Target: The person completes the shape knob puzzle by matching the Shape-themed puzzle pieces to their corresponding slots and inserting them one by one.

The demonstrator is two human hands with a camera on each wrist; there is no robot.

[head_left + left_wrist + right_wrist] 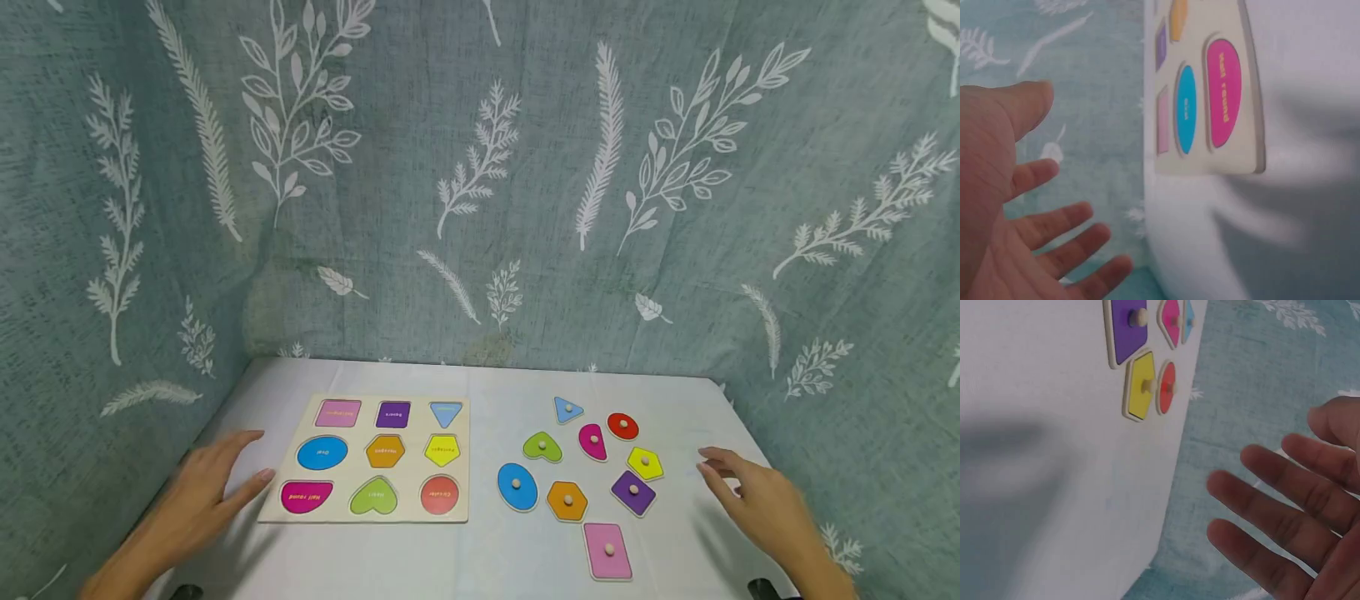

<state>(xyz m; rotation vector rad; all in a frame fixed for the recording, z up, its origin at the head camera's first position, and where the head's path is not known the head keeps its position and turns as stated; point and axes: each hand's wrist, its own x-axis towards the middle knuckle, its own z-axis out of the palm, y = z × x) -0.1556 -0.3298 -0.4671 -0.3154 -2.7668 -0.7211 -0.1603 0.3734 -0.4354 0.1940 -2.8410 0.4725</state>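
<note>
A wooden shape puzzle board (412, 512) lies on the left part of the table, its printed recesses bare and their labels upside down. My left hand (197, 492) hovers just left of the board, fingers spread and holding nothing. To the board's right lie several loose knobbed pieces, among them a blue oval (517, 487), a green heart (542, 447), an orange hexagon (567, 502) and a pink rectangle (608, 552). My right hand (765, 500) is right of these, holding nothing, nearest the yellow pentagon (645, 463) and the purple square (633, 493).
A white cloth covers the table (390, 562). Behind and at both sides hangs a grey-green curtain (405, 183) with white leaf prints. The light blue triangle (567, 409), red circle (622, 427) and magenta half round (592, 442) lie toward the back.
</note>
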